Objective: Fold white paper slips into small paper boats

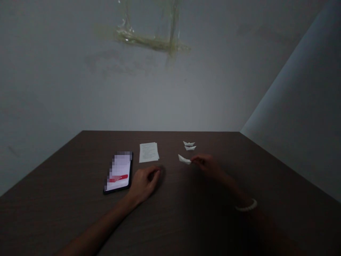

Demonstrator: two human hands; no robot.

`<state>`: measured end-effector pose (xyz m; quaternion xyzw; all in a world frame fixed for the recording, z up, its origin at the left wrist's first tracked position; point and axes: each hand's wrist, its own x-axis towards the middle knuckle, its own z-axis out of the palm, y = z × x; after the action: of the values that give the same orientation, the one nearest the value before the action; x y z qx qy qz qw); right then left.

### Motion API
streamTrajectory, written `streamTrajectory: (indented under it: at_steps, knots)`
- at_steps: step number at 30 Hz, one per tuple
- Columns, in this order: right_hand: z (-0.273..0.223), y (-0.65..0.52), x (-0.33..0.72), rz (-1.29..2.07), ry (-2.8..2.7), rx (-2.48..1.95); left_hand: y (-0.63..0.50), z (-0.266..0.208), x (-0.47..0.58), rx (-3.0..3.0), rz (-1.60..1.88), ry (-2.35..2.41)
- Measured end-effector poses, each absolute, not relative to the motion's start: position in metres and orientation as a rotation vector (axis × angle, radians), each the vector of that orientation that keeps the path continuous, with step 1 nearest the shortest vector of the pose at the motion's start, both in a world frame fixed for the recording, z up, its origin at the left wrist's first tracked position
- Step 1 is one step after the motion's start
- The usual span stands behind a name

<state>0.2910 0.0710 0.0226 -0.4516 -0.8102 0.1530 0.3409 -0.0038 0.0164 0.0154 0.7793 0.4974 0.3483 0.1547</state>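
Observation:
My right hand (206, 164) reaches forward over the dark wooden table (66, 199) and pinches the end of a small white folded paper boat (183, 159). Two more white paper boats (189, 145) sit side by side just beyond it. My left hand (145, 181) rests on the table with fingers curled, holding nothing, just right of a phone (119, 172) with a lit screen. A white bracelet (246, 207) is on my right wrist.
A small stack of white paper sheets (149, 152) lies behind my left hand, between the phone and the boats. Grey walls close the table's far edge and right side. Strips of yellowed tape (151, 41) stick on the wall above.

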Motion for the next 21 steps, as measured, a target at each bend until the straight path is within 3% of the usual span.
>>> streamTrajectory:
  at_steps: [21]
  knots:
    - [0.006,0.15,0.331,0.505,-2.105,-1.346,0.018,0.018,0.0,2.316,0.79,1.386]
